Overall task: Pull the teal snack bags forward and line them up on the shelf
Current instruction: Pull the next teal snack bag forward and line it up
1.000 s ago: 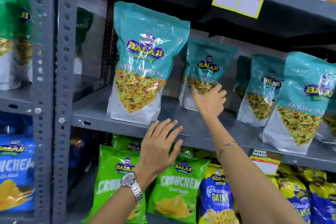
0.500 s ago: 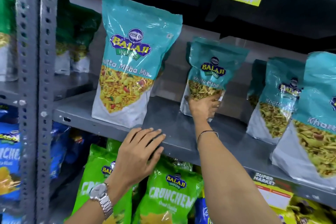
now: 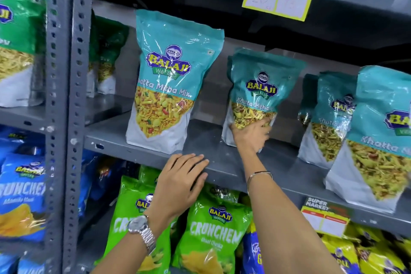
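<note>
Up on the grey painted metal shelf [image 3: 222, 162], the right hand [image 3: 252, 134] is closed around the lower front of a glossy teal bag [image 3: 260, 93], fingers wrapped over its clear window of yellow mix; this bag stands set back from the front edge, apparently tilted a little, though the wide lens makes that hard to judge. The left hand [image 3: 178, 182] lies flat and spread on the shelf's front lip, holding nothing. To its left a taller-looking teal pouch [image 3: 169, 78] stands upright close to the edge, its crinkled film catching the light, white base squared off. Bare scuffed shelf lies open between these two pouches. Further right, two more teal bags [image 3: 329, 118] sit back, and a large one [image 3: 378, 138] stands at the very lip. Perforated steel uprights [image 3: 66, 95] bound the bay on the left; lime green crisp bags [image 3: 211, 236] crowd below.
</note>
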Motion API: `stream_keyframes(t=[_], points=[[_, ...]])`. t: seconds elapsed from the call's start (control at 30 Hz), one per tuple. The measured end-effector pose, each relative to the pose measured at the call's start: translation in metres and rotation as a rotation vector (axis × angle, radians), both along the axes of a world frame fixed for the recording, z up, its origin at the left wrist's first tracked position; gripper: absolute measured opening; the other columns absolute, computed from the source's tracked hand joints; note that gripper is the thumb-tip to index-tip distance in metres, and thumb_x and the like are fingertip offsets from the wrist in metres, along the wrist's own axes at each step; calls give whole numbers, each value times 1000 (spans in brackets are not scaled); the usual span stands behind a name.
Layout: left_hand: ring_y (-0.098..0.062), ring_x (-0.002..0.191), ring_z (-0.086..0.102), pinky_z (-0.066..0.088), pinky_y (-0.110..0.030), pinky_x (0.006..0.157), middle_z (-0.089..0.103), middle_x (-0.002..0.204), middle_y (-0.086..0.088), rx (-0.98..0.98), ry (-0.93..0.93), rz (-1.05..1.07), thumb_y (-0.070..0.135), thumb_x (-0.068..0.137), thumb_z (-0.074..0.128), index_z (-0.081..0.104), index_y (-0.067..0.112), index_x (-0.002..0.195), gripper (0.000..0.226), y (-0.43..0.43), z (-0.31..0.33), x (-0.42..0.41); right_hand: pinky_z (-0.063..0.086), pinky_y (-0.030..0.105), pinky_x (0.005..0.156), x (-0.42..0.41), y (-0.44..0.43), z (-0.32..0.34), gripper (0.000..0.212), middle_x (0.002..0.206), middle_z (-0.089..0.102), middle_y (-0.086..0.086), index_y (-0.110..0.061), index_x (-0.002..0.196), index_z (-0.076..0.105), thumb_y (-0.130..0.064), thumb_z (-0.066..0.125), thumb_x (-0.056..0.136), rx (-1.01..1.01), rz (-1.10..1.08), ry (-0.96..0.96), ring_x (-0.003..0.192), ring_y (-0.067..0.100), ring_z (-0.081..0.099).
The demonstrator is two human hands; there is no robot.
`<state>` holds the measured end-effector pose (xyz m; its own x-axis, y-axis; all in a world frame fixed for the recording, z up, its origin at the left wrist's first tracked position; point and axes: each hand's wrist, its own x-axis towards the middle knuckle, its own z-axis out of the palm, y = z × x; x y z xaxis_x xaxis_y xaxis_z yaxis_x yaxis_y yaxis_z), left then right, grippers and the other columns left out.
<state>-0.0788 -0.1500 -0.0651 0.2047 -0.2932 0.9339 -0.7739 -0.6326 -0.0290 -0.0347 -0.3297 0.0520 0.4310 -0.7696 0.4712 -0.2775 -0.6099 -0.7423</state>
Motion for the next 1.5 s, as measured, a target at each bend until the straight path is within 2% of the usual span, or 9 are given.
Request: stream_keyframes(t=[0.33,0.67,0.97,1.1,1.2,1.5], points=[[-24,98,64,37,-35,92,70,106,-6,29,72,-2,29,92,45,71,9,106,36,4,8,-9,46,47,90,-95,45,-3,121,136,37,18,-10,150,11,-60,78,62,-44,-25,50,123,38,43],[-26,96,65,38,-37,89,71,105,-8,86,120,-8,30,91,42,71,8,105,38,7,11,-7,46,46,91,-153,79,-2,122,137,36,17,-8,150,9,-65,74,63,-80,-81,90,125,37,44],[-26,95,65,36,-37,89,71,103,-7,88,112,6,29,90,42,71,9,103,38,6,11,-7,44,47,93,-164,85,-3,125,139,34,18,-8,150,8,-70,72,62,-98,-62,105,126,39,42],[-25,97,64,37,-37,91,71,105,-6,75,111,-11,29,91,43,70,10,106,36,6,8,-6,39,49,101,-167,77,-3,128,148,23,19,-9,151,-2,-57,79,64,-107,18,147,134,41,35],[-25,97,64,37,-38,91,70,106,-6,40,97,-28,28,91,44,70,10,106,36,4,7,-5,41,47,99,-169,72,-2,126,146,26,19,-9,151,-3,-51,80,66,-141,40,180,129,41,41],[-26,99,63,38,-38,94,69,109,-7,-8,51,-43,26,91,49,70,9,107,31,1,1,-2,45,45,95,-159,66,0,126,143,32,19,-9,151,4,-54,81,63,-169,25,179,126,40,45]])
